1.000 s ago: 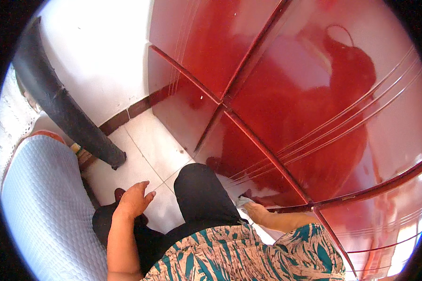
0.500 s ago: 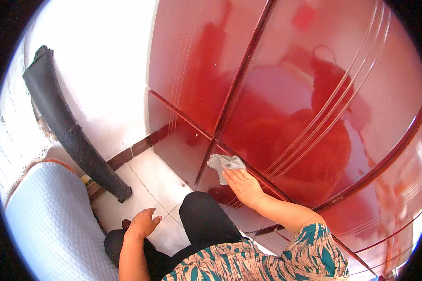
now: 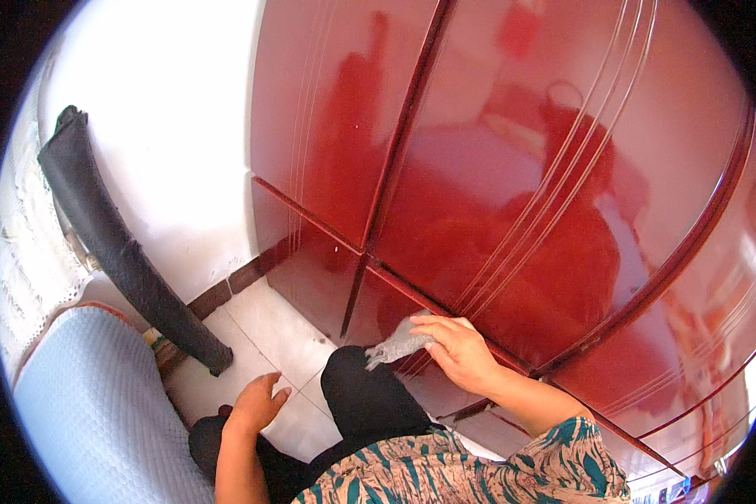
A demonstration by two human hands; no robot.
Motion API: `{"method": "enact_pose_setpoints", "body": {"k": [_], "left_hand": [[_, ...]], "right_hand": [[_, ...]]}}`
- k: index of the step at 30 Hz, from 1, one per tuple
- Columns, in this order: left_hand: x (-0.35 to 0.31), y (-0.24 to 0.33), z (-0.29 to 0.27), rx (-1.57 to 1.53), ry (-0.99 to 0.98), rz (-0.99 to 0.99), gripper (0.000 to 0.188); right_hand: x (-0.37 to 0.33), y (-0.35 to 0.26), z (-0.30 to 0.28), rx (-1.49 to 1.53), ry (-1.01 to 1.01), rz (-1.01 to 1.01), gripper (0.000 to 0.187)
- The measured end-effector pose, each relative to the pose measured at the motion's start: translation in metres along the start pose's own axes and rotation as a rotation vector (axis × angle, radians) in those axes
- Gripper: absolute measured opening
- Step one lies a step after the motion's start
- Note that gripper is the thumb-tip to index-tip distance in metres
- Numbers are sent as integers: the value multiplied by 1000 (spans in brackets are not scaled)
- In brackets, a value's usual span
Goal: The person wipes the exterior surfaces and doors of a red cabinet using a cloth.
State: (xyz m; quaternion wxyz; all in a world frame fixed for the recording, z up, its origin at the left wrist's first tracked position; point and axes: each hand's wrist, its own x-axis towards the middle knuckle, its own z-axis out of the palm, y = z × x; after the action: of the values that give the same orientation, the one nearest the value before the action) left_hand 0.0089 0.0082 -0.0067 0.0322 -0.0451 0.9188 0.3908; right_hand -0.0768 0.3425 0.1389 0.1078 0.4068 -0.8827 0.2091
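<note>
My right hand point(image 3: 458, 349) holds a crumpled grey cloth point(image 3: 401, 338) in front of the low part of a glossy red cabinet point(image 3: 479, 210). The cloth hangs from the fingers, and its lower end comes close to my dark-trousered knee point(image 3: 357, 378). Whether the cloth touches the cabinet panel here, I cannot tell. Over my other leg, my left hand point(image 3: 260, 401) is held with its fingers loosely bent and parted, and nothing shows in it.
At the left stands a bed or seat with a light blue quilted cover point(image 3: 101, 395). A long black wrapped object point(image 3: 126, 244) leans between it and the white wall point(image 3: 176, 126). Pale floor tiles point(image 3: 265, 332) meet a dark skirting strip point(image 3: 252, 270).
My right hand has moved slightly right and down with the cloth, which now hangs nearer my knee. My left hand stays nearly where it was. The view has shifted a little.
</note>
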Motion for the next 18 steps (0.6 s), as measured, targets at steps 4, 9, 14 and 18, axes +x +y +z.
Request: {"method": "enact_pose_setpoints", "body": {"k": [4, 9, 14, 18], "left_hand": [[-4, 52, 7, -388, 91, 207, 47], [-19, 74, 19, -1122, -122, 166, 46], [-24, 62, 28, -1380, -143, -54, 37], [-30, 62, 32, -1173, -120, -183, 31]], "right_hand": [[-6, -1, 19, 990, -182, 410, 26], [-1, -29, 51, 1312, -274, 491, 26], [-1, -30, 80, 1347, -276, 501, 24], [-7, -30, 91, 1388, -298, 548, 24]]}}
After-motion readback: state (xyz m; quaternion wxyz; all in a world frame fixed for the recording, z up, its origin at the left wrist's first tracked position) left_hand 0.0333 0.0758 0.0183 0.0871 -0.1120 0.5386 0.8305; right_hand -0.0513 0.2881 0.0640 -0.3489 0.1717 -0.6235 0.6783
